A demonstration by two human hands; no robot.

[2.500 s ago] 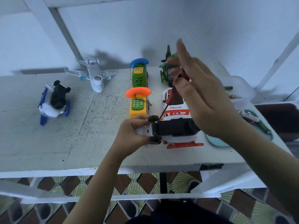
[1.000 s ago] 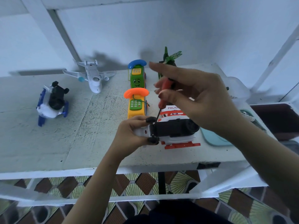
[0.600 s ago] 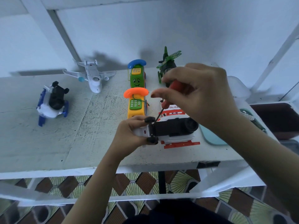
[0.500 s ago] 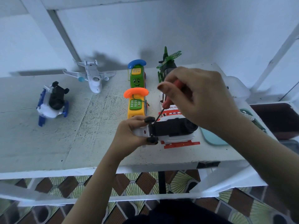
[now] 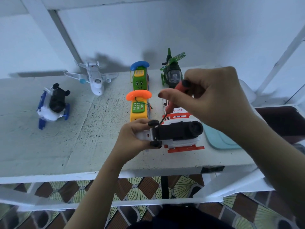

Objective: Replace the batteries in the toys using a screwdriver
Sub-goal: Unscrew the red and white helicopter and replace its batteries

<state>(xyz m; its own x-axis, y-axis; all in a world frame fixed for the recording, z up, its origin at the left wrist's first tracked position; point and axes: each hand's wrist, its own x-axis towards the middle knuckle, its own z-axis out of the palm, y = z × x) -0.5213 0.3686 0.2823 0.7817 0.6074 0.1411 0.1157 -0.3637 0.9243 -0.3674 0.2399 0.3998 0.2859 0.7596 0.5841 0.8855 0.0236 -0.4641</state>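
Observation:
A white toy vehicle (image 5: 175, 134) with a black underside and small black wheels lies turned over near the table's front edge. My left hand (image 5: 132, 138) grips its left end. My right hand (image 5: 209, 100) pinches the red handle of a screwdriver (image 5: 171, 103) between thumb and fingers. The thin dark shaft slants down-left and its tip meets the toy's underside beside the upper wheel. A white and red police toy (image 5: 178, 113) lies just behind, partly hidden.
On the white table (image 5: 82, 138) stand a yellow phone toy (image 5: 138, 109), a green phone toy (image 5: 140, 80), a green helicopter (image 5: 171, 75), a white airplane (image 5: 94, 78) and a blue-white overturned toy (image 5: 52, 106). A pale blue tray (image 5: 216, 139) lies right. A dark bin (image 5: 280, 123) stands beyond.
My right hand's fingers have shifted round the screwdriver handle, from spread and raised to curled low over it. The tip stays at the toy. My left hand has not moved.

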